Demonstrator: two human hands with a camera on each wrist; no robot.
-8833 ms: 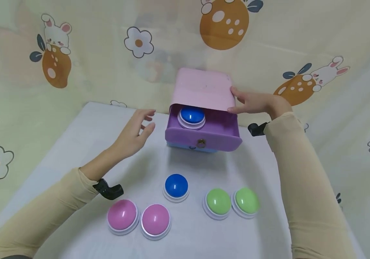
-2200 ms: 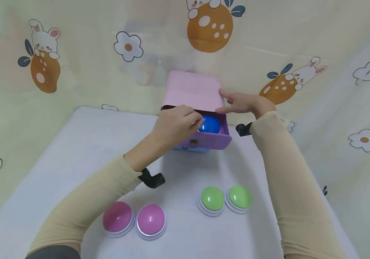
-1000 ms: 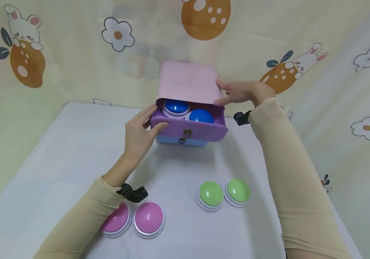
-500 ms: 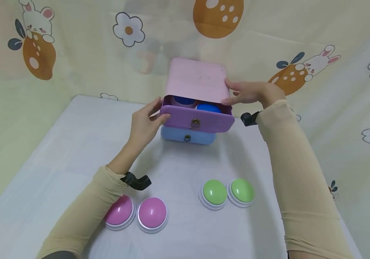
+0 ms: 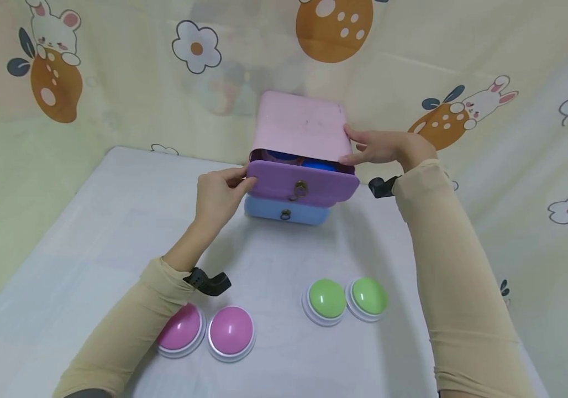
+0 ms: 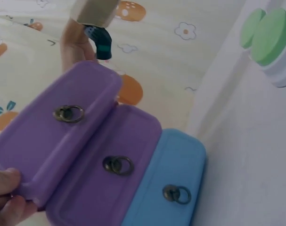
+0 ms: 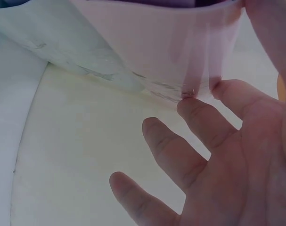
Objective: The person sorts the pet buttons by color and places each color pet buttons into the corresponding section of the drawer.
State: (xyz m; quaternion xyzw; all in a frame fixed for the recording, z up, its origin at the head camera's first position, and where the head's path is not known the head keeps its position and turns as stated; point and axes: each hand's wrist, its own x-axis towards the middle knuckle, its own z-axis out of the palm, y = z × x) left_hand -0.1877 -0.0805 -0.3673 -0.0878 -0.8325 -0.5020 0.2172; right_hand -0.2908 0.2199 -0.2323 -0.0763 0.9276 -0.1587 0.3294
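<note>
A small pink cabinet (image 5: pixel 304 124) with stacked drawers stands at the back of the table. Its top purple drawer (image 5: pixel 299 181) is partly out, and two blue dome-topped buttons (image 5: pixel 320 164) show only their tops inside it. My left hand (image 5: pixel 219 199) pinches the drawer's left front corner between thumb and fingers (image 6: pixel 5 181). On the cabinet's right side rests my right hand (image 5: pixel 388 148), with extended fingertips touching the wall in the right wrist view. Below, a second purple drawer (image 6: pixel 105 174) and a blue drawer (image 6: pixel 173 169) are in, each with a ring pull.
Two pink dome-topped buttons (image 5: pixel 231 331) stand on the white table (image 5: pixel 284 365) at front left, one partly covered by my left sleeve. Two green ones (image 5: pixel 327 298) stand right of centre. A patterned curtain (image 5: pixel 115 83) hangs behind the cabinet.
The blue button that stood on the table is now inside the top drawer beside the other. My left hand took the drawer's left corner, and the drawer has slid further in. The right hand stayed put.
</note>
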